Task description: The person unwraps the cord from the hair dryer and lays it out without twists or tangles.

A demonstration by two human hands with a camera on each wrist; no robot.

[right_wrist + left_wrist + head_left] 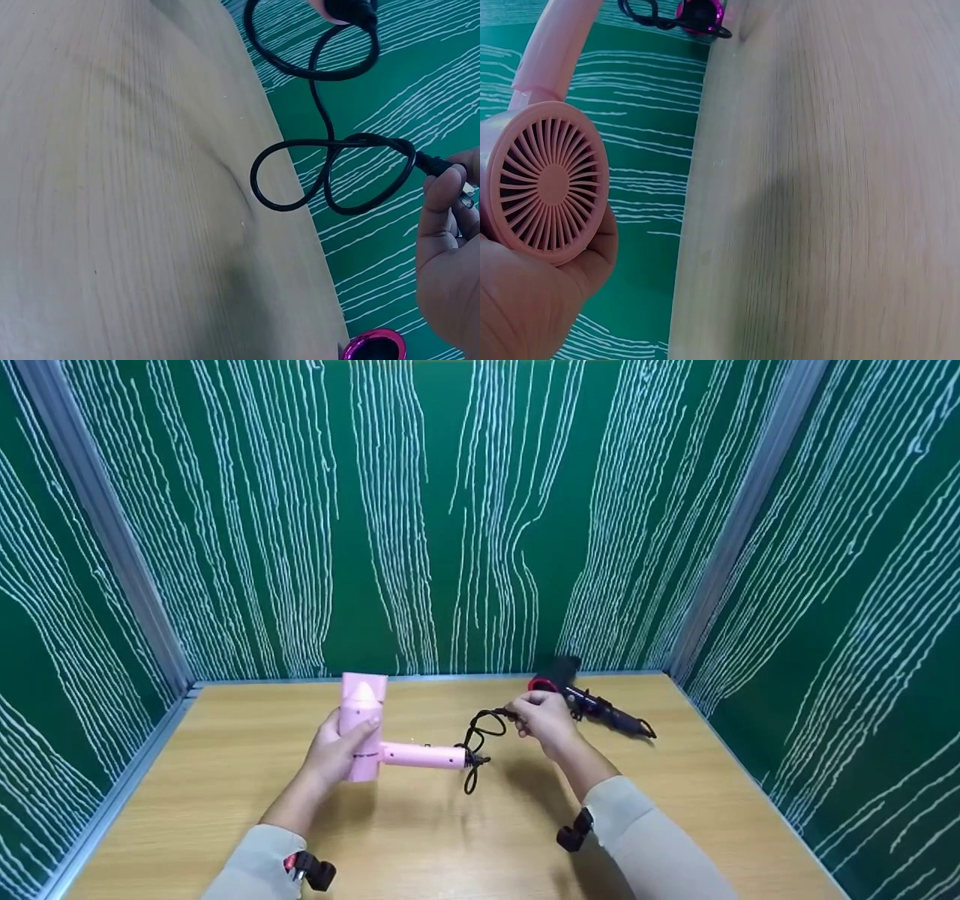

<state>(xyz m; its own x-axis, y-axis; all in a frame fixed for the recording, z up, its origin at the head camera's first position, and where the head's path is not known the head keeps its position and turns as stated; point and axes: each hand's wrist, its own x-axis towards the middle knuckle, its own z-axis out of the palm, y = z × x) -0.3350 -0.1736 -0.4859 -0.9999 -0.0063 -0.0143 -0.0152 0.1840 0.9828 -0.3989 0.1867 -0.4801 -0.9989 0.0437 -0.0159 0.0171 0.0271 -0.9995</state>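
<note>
My left hand (330, 750) grips the barrel of a pink hair dryer (362, 735), held above the table with its handle pointing right. In the left wrist view the round slotted vent (553, 184) of the dryer faces the camera. A black power cord (480, 727) runs in loose loops from the handle's end. My right hand (544, 720) pinches the cord's plug end (435, 165) between thumb and fingers, and the cord hangs slack between the hands. Behind my right hand lies a black hair dryer (611, 715) with a red ring, partly hidden by that hand.
The wooden table (420, 840) has green panels (480, 547) with white wavy lines around its back and sides. Grey metal posts (112, 525) stand at the corners. The black dryer lies by the table's back right edge.
</note>
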